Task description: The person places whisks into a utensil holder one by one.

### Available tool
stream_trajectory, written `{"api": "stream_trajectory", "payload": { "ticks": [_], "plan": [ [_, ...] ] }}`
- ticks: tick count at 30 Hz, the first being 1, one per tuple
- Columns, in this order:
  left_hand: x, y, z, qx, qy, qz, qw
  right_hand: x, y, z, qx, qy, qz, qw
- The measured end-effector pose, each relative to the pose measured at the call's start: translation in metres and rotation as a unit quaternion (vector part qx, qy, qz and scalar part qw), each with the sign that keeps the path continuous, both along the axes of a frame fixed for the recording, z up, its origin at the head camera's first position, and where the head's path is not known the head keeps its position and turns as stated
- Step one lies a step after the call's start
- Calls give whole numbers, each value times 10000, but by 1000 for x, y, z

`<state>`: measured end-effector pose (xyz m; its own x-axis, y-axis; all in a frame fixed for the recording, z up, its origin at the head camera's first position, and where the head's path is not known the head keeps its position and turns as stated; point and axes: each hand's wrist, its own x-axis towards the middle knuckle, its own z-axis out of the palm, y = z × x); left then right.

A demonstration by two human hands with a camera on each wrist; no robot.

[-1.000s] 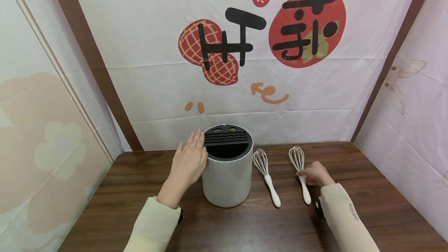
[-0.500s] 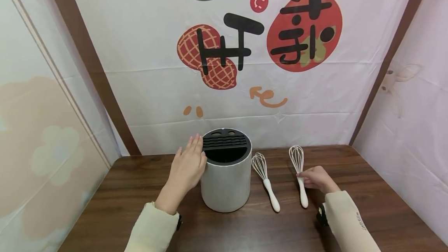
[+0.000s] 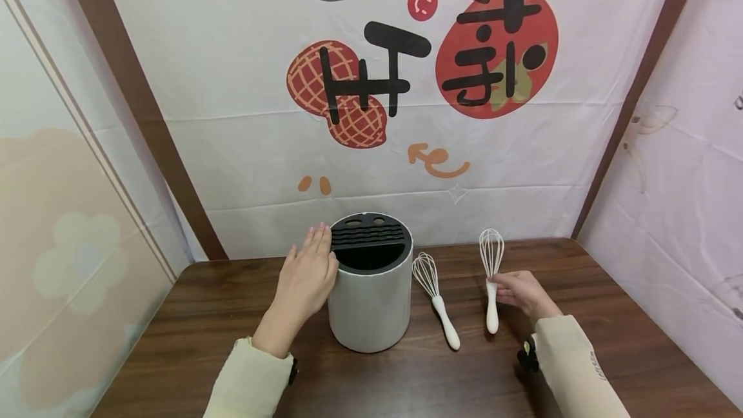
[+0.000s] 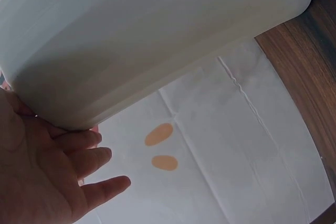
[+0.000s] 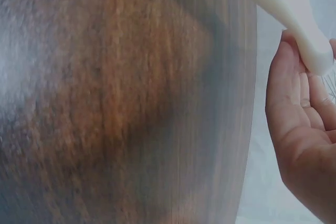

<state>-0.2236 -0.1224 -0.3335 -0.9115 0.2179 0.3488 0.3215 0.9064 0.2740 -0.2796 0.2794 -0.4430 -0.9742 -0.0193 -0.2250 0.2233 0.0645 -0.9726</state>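
Observation:
A light grey cylindrical utensil holder (image 3: 369, 315) with a black slotted lid (image 3: 371, 237) stands upright on the table. My left hand (image 3: 306, 271) rests at the left of its rim, fingers straight; the left wrist view shows the fingers (image 4: 89, 161) extended beside the holder's wall (image 4: 157, 40). On the right, my right hand (image 3: 525, 292) pinches a white whisk (image 3: 492, 305) near the top of its handle, wires pointing away from me. The right wrist view shows the handle (image 5: 310, 40) at the fingertips. A second white whisk (image 3: 444, 321) lies between the holder and my right hand.
The brown wood-grain table (image 3: 371, 386) ends at a white printed cloth backdrop (image 3: 244, 147) just behind the holder. More printed cloth hangs along the left side (image 3: 69, 179) and right side (image 3: 667, 211).
The right hand's whisk has shifted up and away from me, its handle now nearly straight and lifted from where it lay. The left hand stays at the holder. The head view has shifted slightly.

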Motion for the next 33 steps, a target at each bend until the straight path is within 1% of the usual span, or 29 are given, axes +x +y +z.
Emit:
{"api": "stream_trajectory", "payload": {
  "ticks": [4,9,13,16,19,22,27,33],
  "plan": [
    [0,0,-1,4,-54,13,10000,-1,0,0,-145,26,35,9999],
    [-1,-1,0,33,-57,23,10000,-2,1,1,-279,84,180,9994],
    [0,-2,0,51,2,34,10000,-3,0,4,-522,134,341,9980],
    [-1,-2,0,62,13,29,10000,-3,0,7,-589,162,482,9970],
    [-1,-2,0,64,1,16,10000,-1,-1,10,-605,142,440,9971],
    [-2,-2,0,56,20,6,10000,0,0,11,-628,158,508,9966],
    [-2,-1,0,63,-3,3,10000,0,1,12,-730,170,622,9952],
    [-3,0,-1,60,-55,-20,10000,2,0,13,-786,152,611,9949]
  ]
}}
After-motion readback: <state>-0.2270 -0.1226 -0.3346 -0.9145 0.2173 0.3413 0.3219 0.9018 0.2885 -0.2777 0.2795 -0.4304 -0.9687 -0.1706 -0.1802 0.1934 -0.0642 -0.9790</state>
